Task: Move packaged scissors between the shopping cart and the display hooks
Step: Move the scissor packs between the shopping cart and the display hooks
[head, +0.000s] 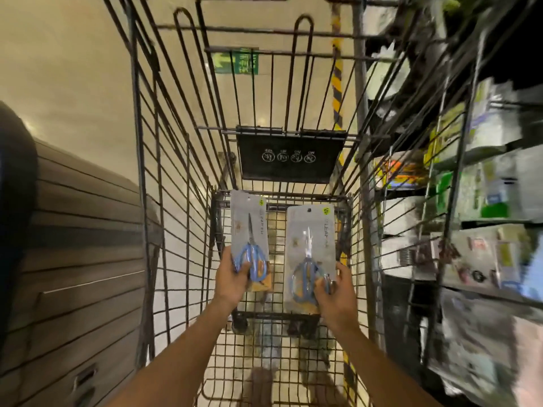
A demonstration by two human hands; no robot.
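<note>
Cart (152, 160) mesh around two held scissor packs (249, 227), shelves (484, 201) just right

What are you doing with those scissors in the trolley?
A person is holding two packs of blue-handled scissors, one in each hand, over the wire shopping cart. The left hand grips the left pack near its bottom, and the right hand grips the right pack the same way. Both packs stand upright. Blurred store shelves are on the right.
</note>
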